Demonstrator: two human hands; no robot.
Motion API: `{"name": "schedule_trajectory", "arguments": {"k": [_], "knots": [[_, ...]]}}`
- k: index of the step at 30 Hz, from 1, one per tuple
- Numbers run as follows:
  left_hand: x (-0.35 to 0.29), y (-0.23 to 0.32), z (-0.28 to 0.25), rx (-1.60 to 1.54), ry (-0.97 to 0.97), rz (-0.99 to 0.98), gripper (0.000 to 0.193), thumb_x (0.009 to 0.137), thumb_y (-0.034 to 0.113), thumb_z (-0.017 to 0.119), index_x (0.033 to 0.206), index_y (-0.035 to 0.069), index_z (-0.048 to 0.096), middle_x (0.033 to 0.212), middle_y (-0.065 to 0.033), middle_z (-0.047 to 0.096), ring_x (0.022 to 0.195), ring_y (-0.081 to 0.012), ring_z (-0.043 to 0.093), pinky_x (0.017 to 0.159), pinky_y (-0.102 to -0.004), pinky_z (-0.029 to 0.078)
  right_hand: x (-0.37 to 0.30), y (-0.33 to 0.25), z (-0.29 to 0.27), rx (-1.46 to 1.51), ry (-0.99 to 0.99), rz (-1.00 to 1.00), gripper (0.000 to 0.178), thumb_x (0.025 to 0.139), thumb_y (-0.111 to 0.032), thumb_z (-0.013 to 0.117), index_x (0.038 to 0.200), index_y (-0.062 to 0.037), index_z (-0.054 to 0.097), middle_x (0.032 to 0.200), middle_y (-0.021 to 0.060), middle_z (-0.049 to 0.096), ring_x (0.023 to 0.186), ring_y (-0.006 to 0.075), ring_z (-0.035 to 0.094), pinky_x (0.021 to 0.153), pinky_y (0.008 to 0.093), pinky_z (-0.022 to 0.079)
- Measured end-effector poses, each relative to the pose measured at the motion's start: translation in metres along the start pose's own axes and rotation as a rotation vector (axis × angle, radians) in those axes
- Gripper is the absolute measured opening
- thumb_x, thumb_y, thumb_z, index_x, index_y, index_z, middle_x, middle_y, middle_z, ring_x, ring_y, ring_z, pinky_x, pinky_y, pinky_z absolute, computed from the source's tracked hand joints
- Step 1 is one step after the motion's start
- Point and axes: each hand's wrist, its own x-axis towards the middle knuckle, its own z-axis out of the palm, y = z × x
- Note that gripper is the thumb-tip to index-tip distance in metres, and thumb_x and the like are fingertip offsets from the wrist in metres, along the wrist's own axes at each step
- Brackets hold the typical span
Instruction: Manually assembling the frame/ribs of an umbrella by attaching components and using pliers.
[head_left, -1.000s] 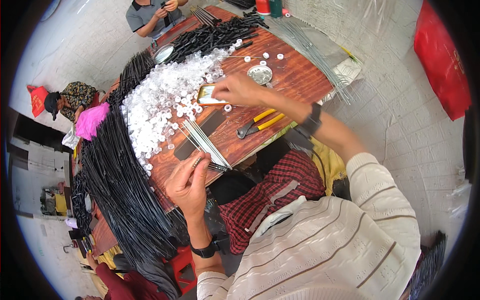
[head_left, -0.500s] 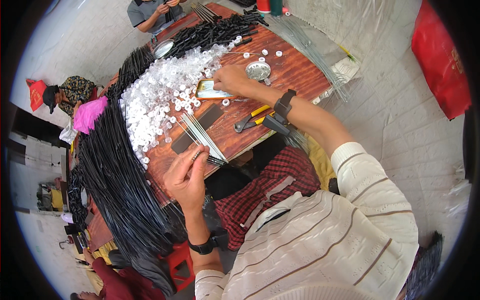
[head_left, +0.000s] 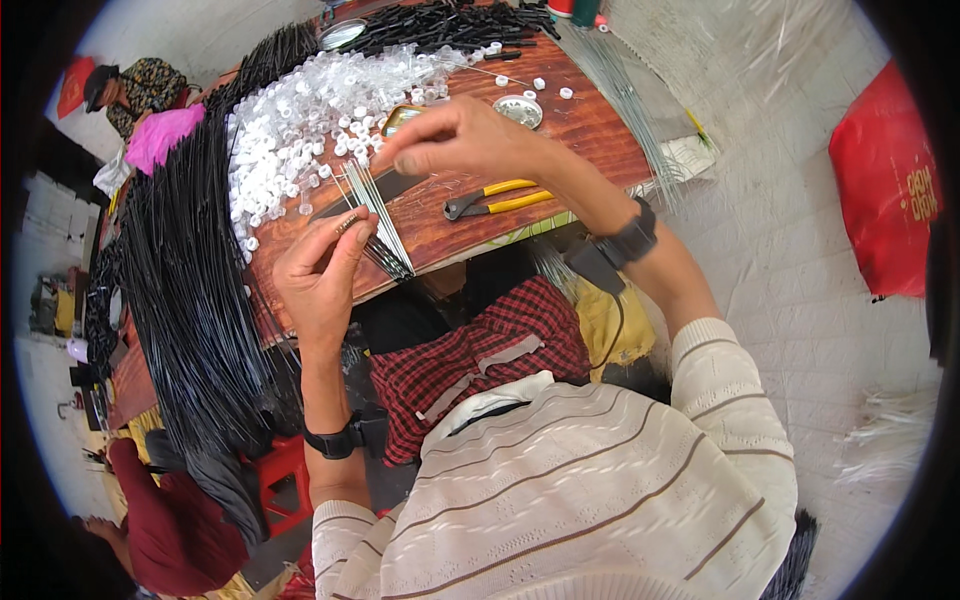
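Note:
My left hand [head_left: 320,275] is closed in a pinch on a small ribbed metal piece [head_left: 349,223] at the near table edge. Right beside it, a bundle of thin metal rods [head_left: 385,220] lies across a dark flat bar [head_left: 402,186], their near ends dark. My right hand [head_left: 475,142] hovers over the table, beyond the rods, with thumb and fingers drawn together. Whatever is between those fingertips is too small to make out. Behind that hand, a shallow yellow-rimmed tin [head_left: 402,118] is partly hidden.
Yellow-handled cutters [head_left: 500,197] lie right of the rods. White rings and clear plastic pieces [head_left: 300,145] are heaped at left, beside long black strands [head_left: 190,270]. A round dish [head_left: 520,110] and black tubes [head_left: 440,28] sit farther back. Another person [head_left: 150,90] sits at far left.
My right hand has left the tin and come leftward, nearer the rods and my left hand. The left hand keeps its pinch. The whole view has shifted.

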Motion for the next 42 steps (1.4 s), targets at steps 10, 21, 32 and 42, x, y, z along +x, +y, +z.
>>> {"name": "schedule_trajectory", "arguments": {"k": [10,21,32,42], "knots": [[-0.004,0.001,-0.006,0.037,-0.023,0.004,0.016,0.086,-0.002,0.067,0.101,-0.005,0.071,0.091,-0.0093,0.071,0.081,-0.0110,0.066,0.069,-0.0204,0.050,-0.027,-0.019,0.011,-0.249,-0.098,-0.289,0.019,0.084,-0.009,0.068,0.102,-0.0108,0.075,0.086,0.0021,0.068,0.076,0.0123,0.059,0.065,0.0278,0.047],[-0.005,-0.002,-0.011,-0.024,0.001,-0.006,0.014,0.086,-0.003,0.067,0.099,-0.005,0.071,0.092,-0.0106,0.071,0.084,-0.0132,0.067,0.075,-0.0231,0.052,-0.026,-0.013,0.011,-0.246,-0.083,-0.252,0.021,0.084,-0.009,0.067,0.103,-0.0102,0.074,0.085,0.0025,0.069,0.076,0.0141,0.059,0.066,0.0295,0.047],[-0.006,-0.002,-0.010,-0.011,-0.018,-0.015,0.014,0.086,-0.003,0.067,0.099,-0.005,0.071,0.092,-0.0105,0.072,0.084,-0.0133,0.067,0.075,-0.0233,0.052,-0.025,-0.004,0.010,-0.290,-0.089,-0.333,0.020,0.084,-0.009,0.069,0.103,-0.0097,0.074,0.085,0.0027,0.068,0.076,0.0144,0.059,0.066,0.0296,0.047],[-0.006,-0.001,-0.008,-0.014,-0.024,0.000,0.014,0.088,-0.002,0.065,0.101,-0.005,0.070,0.092,-0.0099,0.071,0.085,-0.0126,0.067,0.074,-0.0224,0.052,-0.028,-0.003,0.012,-0.259,-0.087,-0.325,0.021,0.084,-0.009,0.070,0.104,-0.0098,0.074,0.085,0.0026,0.069,0.078,0.0143,0.060,0.067,0.0299,0.048]]}}
